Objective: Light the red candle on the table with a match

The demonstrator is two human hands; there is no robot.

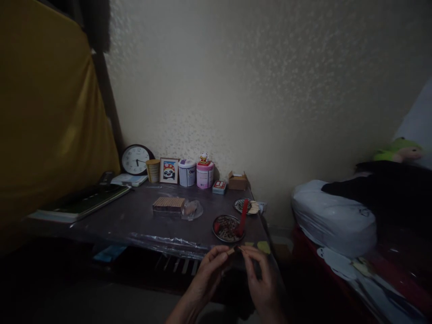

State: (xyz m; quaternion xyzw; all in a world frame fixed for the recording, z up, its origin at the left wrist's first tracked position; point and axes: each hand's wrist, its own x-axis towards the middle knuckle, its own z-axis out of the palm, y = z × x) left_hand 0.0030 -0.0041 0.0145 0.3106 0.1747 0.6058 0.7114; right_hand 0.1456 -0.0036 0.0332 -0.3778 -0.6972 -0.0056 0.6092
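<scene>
Between both hands' fingertips (225,254), small stick (231,251).

Left hand (205,279), right hand (261,281) bare; no rings visible.

The surface (135,220) was covered with glossy, wrinkled clear plastic. The wall (270,90) looked matt and rough. The box (237,181) seemed plain cardboard, the bag (332,216) smooth white plastic, and the curtain (40,112) matt yellow cloth.

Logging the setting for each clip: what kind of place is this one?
Probably a bedroom or small living room at home. A low table against a wallpapered wall carries a clock, a framed panda picture and tins, and bedding with a green plush toy lies to the right.
</scene>
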